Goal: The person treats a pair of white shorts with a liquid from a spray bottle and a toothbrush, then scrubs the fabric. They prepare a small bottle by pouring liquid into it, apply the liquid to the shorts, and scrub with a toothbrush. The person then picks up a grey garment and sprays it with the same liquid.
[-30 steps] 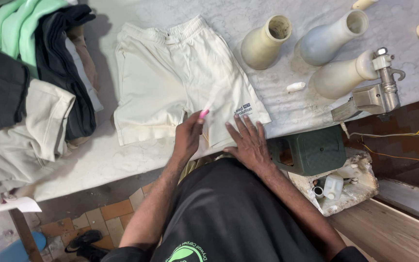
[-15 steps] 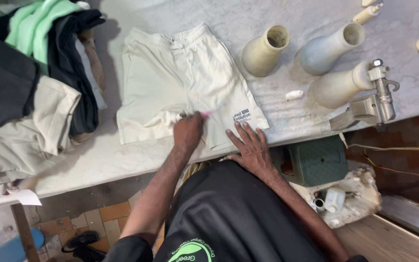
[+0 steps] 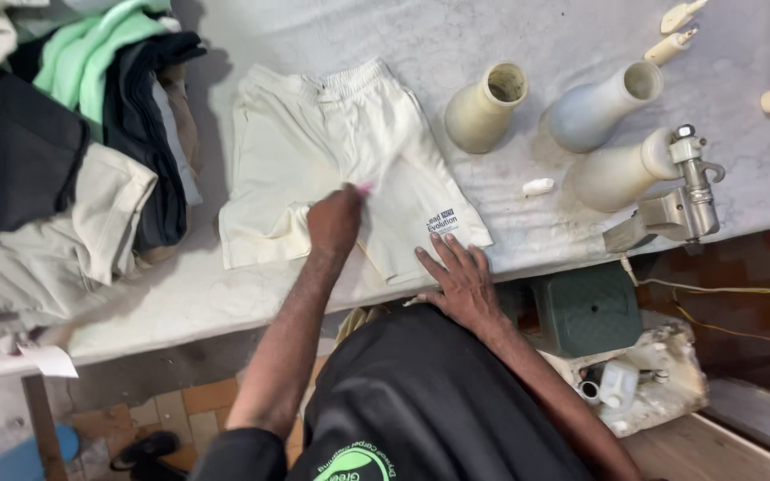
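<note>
Cream shorts [image 3: 314, 151] lie flat on the grey-white table [image 3: 180, 294], waistband away from me. My left hand [image 3: 333, 223] rests on the middle of the shorts, closed around a small pink piece [image 3: 365, 188] whose tip pokes out past the fingers. My right hand [image 3: 461, 283] lies flat with fingers spread on the near hem of the right leg, just below a small printed label [image 3: 443, 222]. My black shirt fills the bottom of the view.
A pile of folded garments [image 3: 73, 160] in black, green and beige covers the table's left. Three pale cone-shaped vessels [image 3: 485, 107] and a metal spray tool [image 3: 683, 191] sit to the right. A green box [image 3: 585, 307] and a yellow cable [image 3: 741, 289] lie below the table edge.
My left hand has slid farther up the shorts, away from the table's near edge, with the pink piece. My right hand has stayed at the hem.
</note>
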